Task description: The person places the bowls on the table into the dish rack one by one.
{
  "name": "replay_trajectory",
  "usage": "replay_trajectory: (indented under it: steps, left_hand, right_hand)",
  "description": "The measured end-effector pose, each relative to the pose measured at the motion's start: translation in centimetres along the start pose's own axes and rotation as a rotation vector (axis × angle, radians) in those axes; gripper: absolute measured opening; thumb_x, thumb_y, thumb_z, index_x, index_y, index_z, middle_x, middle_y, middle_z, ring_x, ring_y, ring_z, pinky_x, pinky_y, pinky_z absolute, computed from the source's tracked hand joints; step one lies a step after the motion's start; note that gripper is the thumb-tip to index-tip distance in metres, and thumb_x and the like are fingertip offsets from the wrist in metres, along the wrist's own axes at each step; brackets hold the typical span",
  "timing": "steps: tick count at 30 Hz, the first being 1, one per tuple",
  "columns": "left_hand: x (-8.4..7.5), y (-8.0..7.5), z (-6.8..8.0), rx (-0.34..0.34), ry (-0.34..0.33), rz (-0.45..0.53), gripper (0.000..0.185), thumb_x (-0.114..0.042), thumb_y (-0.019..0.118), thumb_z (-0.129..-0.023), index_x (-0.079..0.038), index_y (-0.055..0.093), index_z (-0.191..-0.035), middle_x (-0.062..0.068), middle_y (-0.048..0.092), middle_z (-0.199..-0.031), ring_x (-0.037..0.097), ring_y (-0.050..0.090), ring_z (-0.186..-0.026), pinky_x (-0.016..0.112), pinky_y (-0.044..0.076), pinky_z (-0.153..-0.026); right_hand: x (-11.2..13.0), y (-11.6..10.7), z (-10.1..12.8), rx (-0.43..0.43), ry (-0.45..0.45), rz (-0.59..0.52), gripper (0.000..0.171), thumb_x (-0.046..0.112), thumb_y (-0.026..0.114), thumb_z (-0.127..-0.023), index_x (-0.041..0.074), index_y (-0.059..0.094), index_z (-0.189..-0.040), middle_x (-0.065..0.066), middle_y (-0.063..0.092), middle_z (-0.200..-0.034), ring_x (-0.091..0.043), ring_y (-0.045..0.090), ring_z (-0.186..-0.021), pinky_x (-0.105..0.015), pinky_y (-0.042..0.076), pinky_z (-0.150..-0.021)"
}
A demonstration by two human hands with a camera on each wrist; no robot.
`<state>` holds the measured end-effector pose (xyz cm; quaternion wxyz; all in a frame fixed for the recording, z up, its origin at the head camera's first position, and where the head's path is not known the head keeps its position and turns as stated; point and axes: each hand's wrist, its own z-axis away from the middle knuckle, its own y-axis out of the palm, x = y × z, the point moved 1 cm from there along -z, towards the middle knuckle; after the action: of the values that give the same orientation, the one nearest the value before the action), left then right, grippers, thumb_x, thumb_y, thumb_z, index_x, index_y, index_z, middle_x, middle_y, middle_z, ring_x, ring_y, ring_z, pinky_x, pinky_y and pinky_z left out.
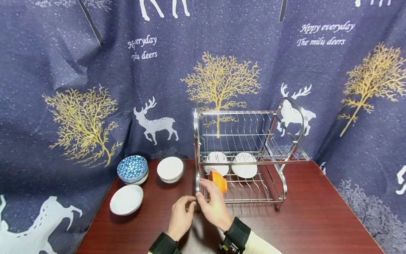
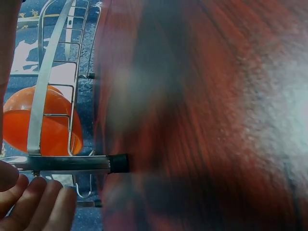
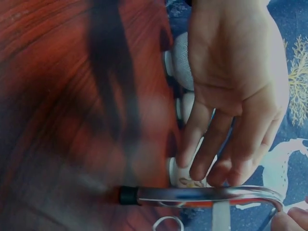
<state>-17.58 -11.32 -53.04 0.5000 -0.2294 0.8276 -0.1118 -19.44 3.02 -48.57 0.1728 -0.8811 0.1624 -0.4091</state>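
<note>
Both my hands are at the front left corner of the dish rack (image 1: 241,155), down by its lower tier. My right hand (image 1: 214,208) lies against the rack's front left upright post (image 1: 197,176); its fingers look loosely curved there, with the thumb tip touching the metal, and I cannot tell for certain whether they wrap the post. My left hand (image 1: 181,216) sits just beside it at 9 o'clock, fingers relaxed and slightly bent, their tips near the post's foot (image 2: 120,163), holding nothing.

The orange bowl (image 1: 219,180) stands on edge in the lower tier, just past my right fingertips at 1 o'clock. From the left wrist camera it shows behind the rack's curved side band (image 2: 48,82), leaning between the wires. Two white plates (image 1: 244,169) stand behind it, at 12 to 1 o'clock from the bowl.

I judge the step in hand to be seating the bowl and steadying the rack. To do it well I keep the left fingers braced low at the post so the frame does not slide on the wooden table (image 1: 317,211), and let the right hand draw out straight toward 6 o'clock, not catching the rim. The bowl leans steeply; a nudge could tip it against the plates.

At 9 to 10 o'clock on the table lie a blue patterned bowl (image 1: 132,168), a white bowl (image 1: 170,168) and a pale speckled plate (image 1: 126,199), well apart from my hands.
</note>
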Motion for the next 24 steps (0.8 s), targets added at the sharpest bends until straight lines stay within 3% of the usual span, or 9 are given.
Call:
replay_trajectory:
  steps: [4,12,19,24]
  left_hand:
    - [-0.1,-0.5,0.4,-0.012,0.002,-0.019,0.011,0.000,0.069,-0.084,-0.007,0.068,-0.093,0.002,0.065,-0.085,0.010,0.064,-0.073,0.024,0.055,-0.064]
    - [0.3,-2.7,1.4,-0.055,-0.068,-0.131,0.013,-0.002,0.071,-0.083,-0.012,0.069,-0.092,-0.005,0.063,-0.083,0.005,0.063,-0.070,0.020,0.053,-0.062]
    - [1.0,-5.6,1.8,-0.166,-0.061,-0.302,0.012,-0.003,0.074,-0.078,-0.011,0.069,-0.086,-0.007,0.063,-0.075,0.002,0.060,-0.063,0.024,0.051,-0.059]
    - [1.9,-8.6,1.3,-0.295,0.006,-0.409,0.013,0.000,0.074,-0.074,-0.006,0.069,-0.084,-0.003,0.058,-0.071,0.005,0.055,-0.058,0.028,0.045,-0.055]
  right_hand:
    - [-0.1,0.4,0.3,0.007,0.035,-0.021,0.039,0.009,0.064,-0.089,0.004,0.057,-0.127,-0.007,0.057,-0.129,-0.021,0.054,-0.116,-0.040,0.046,-0.095]
    - [0.0,1.0,0.5,0.016,0.124,-0.098,0.042,0.011,0.064,-0.089,0.004,0.054,-0.129,-0.007,0.057,-0.125,-0.020,0.057,-0.112,-0.035,0.047,-0.094]
    - [0.1,1.4,0.4,0.016,0.117,0.017,0.034,0.004,0.054,-0.094,0.001,0.054,-0.128,-0.010,0.060,-0.122,-0.022,0.057,-0.111,-0.040,0.046,-0.093]
    - [0.0,1.4,0.4,0.037,0.131,0.036,0.034,0.002,0.052,-0.095,-0.001,0.052,-0.129,-0.014,0.060,-0.124,-0.025,0.056,-0.115,-0.042,0.044,-0.097]
